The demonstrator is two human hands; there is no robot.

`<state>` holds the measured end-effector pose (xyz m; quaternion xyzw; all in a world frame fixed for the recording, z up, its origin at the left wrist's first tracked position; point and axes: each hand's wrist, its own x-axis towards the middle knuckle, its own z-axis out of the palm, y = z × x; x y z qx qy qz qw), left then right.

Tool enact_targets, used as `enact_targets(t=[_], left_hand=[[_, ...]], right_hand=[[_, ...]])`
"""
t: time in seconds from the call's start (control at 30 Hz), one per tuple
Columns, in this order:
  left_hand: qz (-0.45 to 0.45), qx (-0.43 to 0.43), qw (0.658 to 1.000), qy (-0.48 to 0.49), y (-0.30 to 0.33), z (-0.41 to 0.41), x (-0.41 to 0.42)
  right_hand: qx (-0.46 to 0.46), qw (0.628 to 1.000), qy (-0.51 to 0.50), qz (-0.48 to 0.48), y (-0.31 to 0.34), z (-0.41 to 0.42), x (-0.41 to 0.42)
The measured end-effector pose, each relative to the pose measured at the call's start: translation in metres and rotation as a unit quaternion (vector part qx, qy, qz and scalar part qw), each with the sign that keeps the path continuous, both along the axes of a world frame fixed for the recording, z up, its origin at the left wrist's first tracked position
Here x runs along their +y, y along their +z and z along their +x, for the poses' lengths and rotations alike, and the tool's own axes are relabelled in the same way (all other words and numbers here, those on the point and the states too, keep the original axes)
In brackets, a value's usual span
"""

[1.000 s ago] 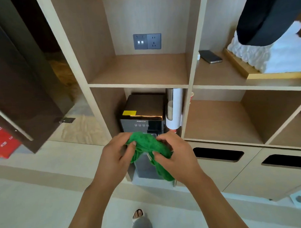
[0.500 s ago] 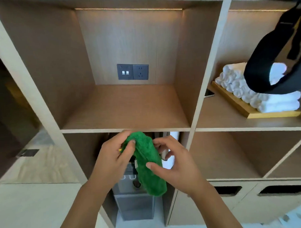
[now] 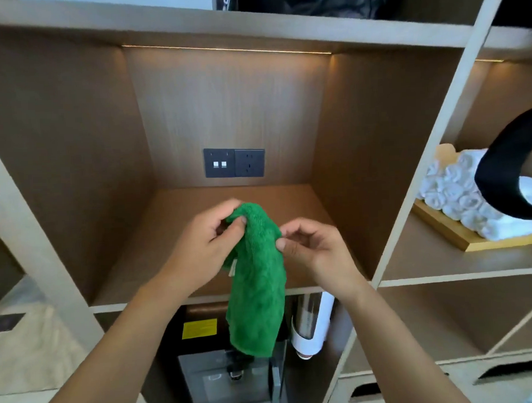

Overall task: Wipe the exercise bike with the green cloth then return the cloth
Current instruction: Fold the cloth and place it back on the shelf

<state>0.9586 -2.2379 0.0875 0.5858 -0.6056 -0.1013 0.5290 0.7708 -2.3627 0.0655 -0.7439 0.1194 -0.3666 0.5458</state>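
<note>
Left hand [image 3: 210,242] grips top of green cloth [image 3: 257,280], right hand [image 3: 313,249] pinches its edge w/ thumb & forefinger, cloth hanging before shelf [image 3: 182,264].

Green cloth [image 3: 257,280] hangs before the shelf [image 3: 201,297], between left hand [image 3: 206,248] and right hand [image 3: 317,250].

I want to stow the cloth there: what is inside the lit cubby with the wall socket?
Inside the cubby only a dark socket panel shows on its back wall. The green cloth, left hand and right hand cover the front middle of its floor.
</note>
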Motion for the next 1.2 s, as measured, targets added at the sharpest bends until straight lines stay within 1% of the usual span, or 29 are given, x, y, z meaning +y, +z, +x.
enact_targets(t=[0.13,0.2,0.3,0.37,0.47,0.5,0.57,0.6,0.63,0.7,0.73,0.77,0.8,0.87,0.9,0.93,1.03,1.13,1.2], left_hand=[[0.004,-0.018,1.0,0.017,0.001,0.041,-0.025],[-0.001,-0.038,0.999,0.037,-0.001,0.056,-0.039],[-0.004,-0.064,0.994,0.089,-0.004,0.073,-0.062],[-0.007,-0.057,0.992,0.116,-0.008,0.083,-0.074],[-0.007,-0.017,0.989,0.147,-0.025,0.093,-0.084],[-0.001,-0.013,0.987,0.16,-0.031,0.094,-0.085],[0.0,-0.027,0.982,0.189,-0.039,0.094,-0.09],[-0.002,-0.029,0.98,0.199,-0.04,0.094,-0.093],[0.004,-0.032,0.977,0.212,-0.04,0.095,-0.094],[0.047,-0.053,0.966,0.247,-0.041,0.1,-0.092],[0.079,-0.068,0.96,0.261,-0.042,0.102,-0.09],[0.106,-0.082,0.954,0.269,-0.043,0.103,-0.088],[0.121,-0.09,0.951,0.272,-0.044,0.104,-0.087],[0.096,-0.094,0.958,0.254,-0.044,0.105,-0.084],[0.074,-0.094,0.965,0.232,-0.044,0.104,-0.082],[0.063,-0.091,0.974,0.197,-0.042,0.102,-0.081],[0.086,-0.07,0.991,0.079,-0.04,0.096,-0.073],[0.118,-0.029,0.993,-0.003,-0.039,0.091,-0.058],[0.15,-0.06,0.987,-0.022,-0.044,0.084,-0.047]], right_hand=[[-0.009,0.995,-0.075,-0.062,0.014,0.018,-0.032],[-0.008,0.994,-0.088,-0.06,0.02,0.03,-0.048],[0.034,0.992,-0.104,-0.067,0.022,0.05,-0.07],[0.04,0.99,-0.115,-0.072,0.018,0.063,-0.083],[0.065,0.982,-0.159,-0.082,0.003,0.077,-0.095],[0.09,0.973,-0.186,-0.1,-0.005,0.08,-0.098],[0.145,0.941,-0.251,-0.172,-0.015,0.082,-0.098],[0.156,0.925,-0.275,-0.211,-0.017,0.082,-0.097],[0.148,0.913,-0.287,-0.251,-0.017,0.08,-0.095],[0.111,0.904,-0.258,-0.323,-0.013,0.078,-0.084],[0.108,0.913,-0.214,-0.332,-0.01,0.076,-0.074],[0.13,0.923,-0.16,-0.325,-0.009,0.074,-0.064],[0.18,0.923,-0.113,-0.32,-0.01,0.073,-0.054],[0.291,0.894,-0.06,-0.335,-0.015,0.07,-0.041],[0.319,0.882,-0.048,-0.343,-0.017,0.067,-0.038],[0.325,0.881,-0.041,-0.341,-0.017,0.064,-0.037],[0.278,0.892,-0.051,-0.352,-0.014,0.057,-0.037],[0.223,0.909,-0.104,-0.336,-0.015,0.053,-0.034],[0.185,0.917,-0.136,-0.325,-0.013,0.053,-0.031]])
